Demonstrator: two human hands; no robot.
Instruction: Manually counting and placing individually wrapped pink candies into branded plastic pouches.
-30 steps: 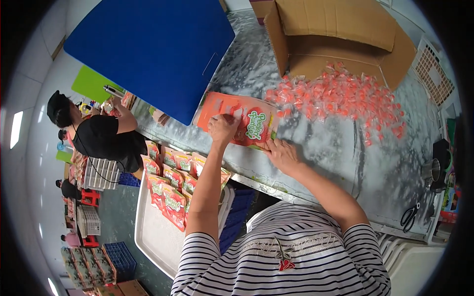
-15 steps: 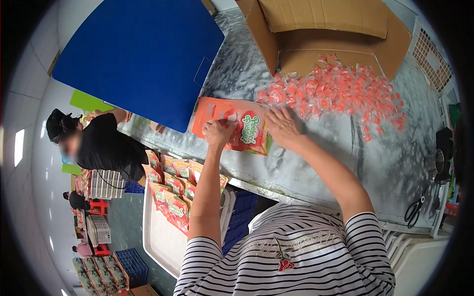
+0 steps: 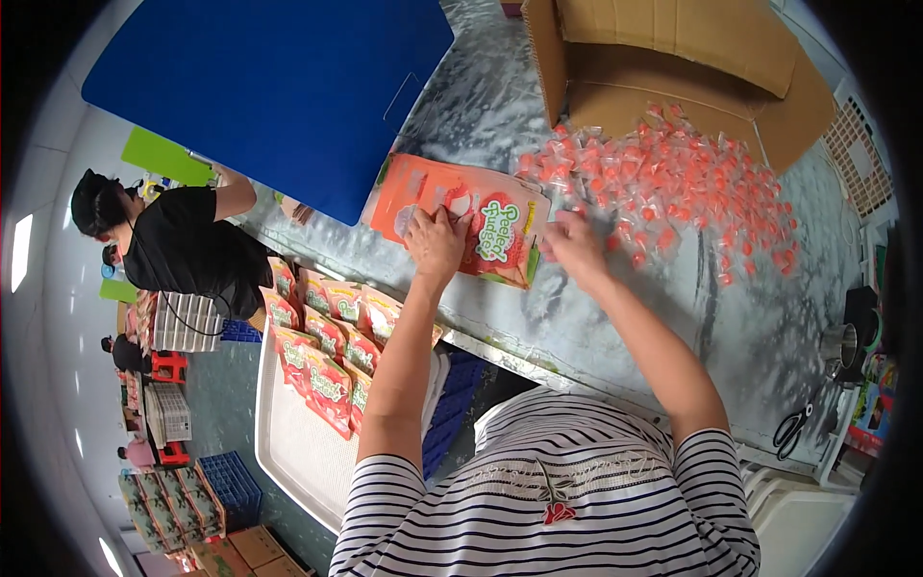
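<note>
Flat red-and-orange food pouches (image 3: 498, 252) lie on the marbled grey table in front of me, seemingly stacked. My left hand (image 3: 438, 242) rests on the top pouch, its fingers apart and pressed down on the printed face. Just off the right edge of the pouches is my right hand (image 3: 577, 248); its fingers are bent and smeared by motion, so what they hold, if anything, cannot be made out. Beyond it spreads a heap of small red balls in clear wrappers (image 3: 663, 183), spilling from a cardboard box (image 3: 673, 101) lying on its side.
A large blue board (image 3: 260, 87) covers the table's far left. Filled pouches (image 3: 325, 385) stand in a white tray (image 3: 288, 471) at the lower left. Scissors (image 3: 793, 431) and a metal cup (image 3: 838, 346) are at the right. A person in black (image 3: 187, 240) works at the left.
My right hand has lifted from lying flat at the pouches' right edge, and its fingers have bent. My left hand has spread flatter over the top pouch. The whole view has shifted slightly.
</note>
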